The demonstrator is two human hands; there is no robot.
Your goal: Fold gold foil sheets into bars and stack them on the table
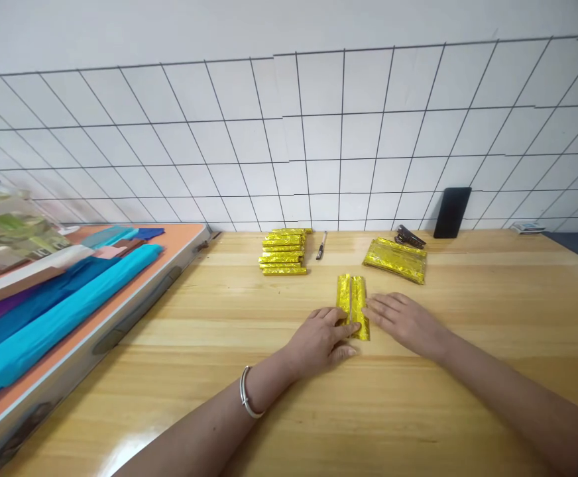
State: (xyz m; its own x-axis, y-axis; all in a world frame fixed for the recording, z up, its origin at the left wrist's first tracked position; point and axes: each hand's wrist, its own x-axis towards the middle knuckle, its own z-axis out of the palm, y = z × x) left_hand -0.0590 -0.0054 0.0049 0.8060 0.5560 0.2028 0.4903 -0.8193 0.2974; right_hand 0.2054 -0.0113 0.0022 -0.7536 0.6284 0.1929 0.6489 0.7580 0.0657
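A shiny gold foil sheet (358,301) lies on the wooden table, its two long sides folded inward so that a narrow gap runs between them. My left hand (321,341) rests on its near left part, with the index finger stretched across the foil and the thumb apart on the table. Along the right edge, my right hand (401,321) lies flat with its fingers stretched out, the fingertips touching the foil. Neither hand grips anything. A pile of narrow folded gold foil strips (284,253) sits farther back on the left.
Behind my right hand are a flat stack of gold foil (396,260) and a dark stapler-like object (410,236). A craft knife (321,245) lies near the tiled wall (319,139). A black phone-like slab (452,212) leans there. At left, an orange-topped board (170,262) bears coloured paper rolls (70,311).
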